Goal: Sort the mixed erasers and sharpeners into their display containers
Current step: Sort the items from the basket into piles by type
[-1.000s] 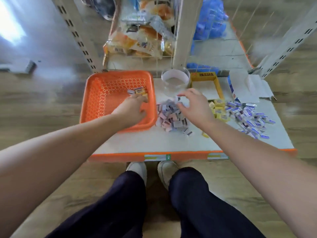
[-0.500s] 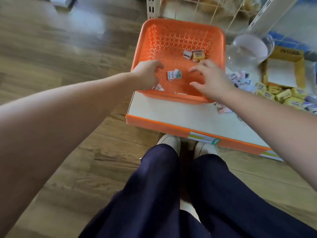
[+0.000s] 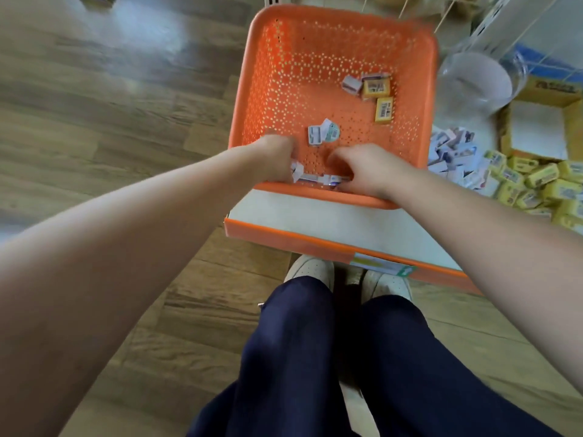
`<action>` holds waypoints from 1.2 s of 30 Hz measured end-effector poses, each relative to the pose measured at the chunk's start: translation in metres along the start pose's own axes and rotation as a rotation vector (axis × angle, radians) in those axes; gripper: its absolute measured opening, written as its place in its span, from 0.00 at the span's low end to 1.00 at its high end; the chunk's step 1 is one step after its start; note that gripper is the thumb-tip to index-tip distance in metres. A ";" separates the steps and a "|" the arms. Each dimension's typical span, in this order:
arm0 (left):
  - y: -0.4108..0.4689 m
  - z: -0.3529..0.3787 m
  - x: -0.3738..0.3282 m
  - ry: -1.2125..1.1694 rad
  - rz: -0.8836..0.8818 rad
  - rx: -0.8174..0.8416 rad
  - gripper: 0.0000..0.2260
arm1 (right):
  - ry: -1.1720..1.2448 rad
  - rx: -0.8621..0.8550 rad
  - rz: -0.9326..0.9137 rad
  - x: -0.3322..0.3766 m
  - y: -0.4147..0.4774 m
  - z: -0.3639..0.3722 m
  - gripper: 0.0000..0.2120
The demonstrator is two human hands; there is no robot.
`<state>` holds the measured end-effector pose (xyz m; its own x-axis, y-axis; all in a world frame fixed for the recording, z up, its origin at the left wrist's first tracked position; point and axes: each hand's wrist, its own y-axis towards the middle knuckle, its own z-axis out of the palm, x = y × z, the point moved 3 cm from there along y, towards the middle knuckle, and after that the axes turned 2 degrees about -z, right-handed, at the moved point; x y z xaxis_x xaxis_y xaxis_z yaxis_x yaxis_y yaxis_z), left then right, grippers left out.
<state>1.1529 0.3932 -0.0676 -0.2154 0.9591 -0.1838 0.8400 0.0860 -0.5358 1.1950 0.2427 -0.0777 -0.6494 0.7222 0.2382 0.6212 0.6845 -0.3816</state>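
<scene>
Orange mesh basket point(image 3: 315, 58) sits on the left end of a white shelf point(image 3: 315, 216). Both hands are inside it, at the near wall. The left hand point(image 3: 277, 159) is curled round white packets point(image 3: 297, 171), which stick out below its fingers. The right hand point(image 3: 362, 168) is just right of it, with fingers bent down onto more packets point(image 3: 331, 179) lying along the wall; I cannot tell whether it grips any. A loose pair point(image 3: 321, 134) lies mid-basket just beyond the hands, and yellow erasers point(image 3: 383, 110) lie towards the far right corner. On the shelf right of the basket are a white pile point(image 3: 451, 152), a yellow pile point(image 3: 536, 181), a clear jar point(image 3: 476, 80) and a yellow box point(image 3: 555, 89).
</scene>
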 end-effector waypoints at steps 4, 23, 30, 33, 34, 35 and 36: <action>-0.005 0.012 0.003 -0.192 -0.047 -0.085 0.23 | -0.037 -0.071 0.010 0.003 -0.004 0.011 0.23; -0.012 0.003 0.006 -0.485 0.068 -0.383 0.11 | 0.142 -0.054 0.069 0.002 -0.002 0.001 0.16; -0.009 0.001 0.005 -0.530 0.066 -0.389 0.12 | 0.295 -0.048 0.053 0.000 0.001 -0.003 0.18; -0.009 0.003 0.006 -0.547 0.056 -0.394 0.11 | 0.260 -0.053 0.018 -0.002 0.005 0.001 0.17; -0.010 0.003 0.006 -0.552 0.053 -0.400 0.10 | 0.246 -0.060 0.011 -0.002 0.006 0.002 0.16; -0.010 0.003 0.007 -0.563 0.053 -0.402 0.10 | 0.232 -0.068 0.007 -0.003 0.007 0.003 0.15; -0.011 0.002 0.007 -0.572 0.058 -0.401 0.09 | 0.224 -0.076 0.003 -0.003 0.008 0.003 0.14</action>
<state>1.1413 0.3981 -0.0650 -0.3006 0.6820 -0.6667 0.9532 0.2374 -0.1870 1.2003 0.2453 -0.0845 -0.5388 0.7227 0.4329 0.6600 0.6815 -0.3162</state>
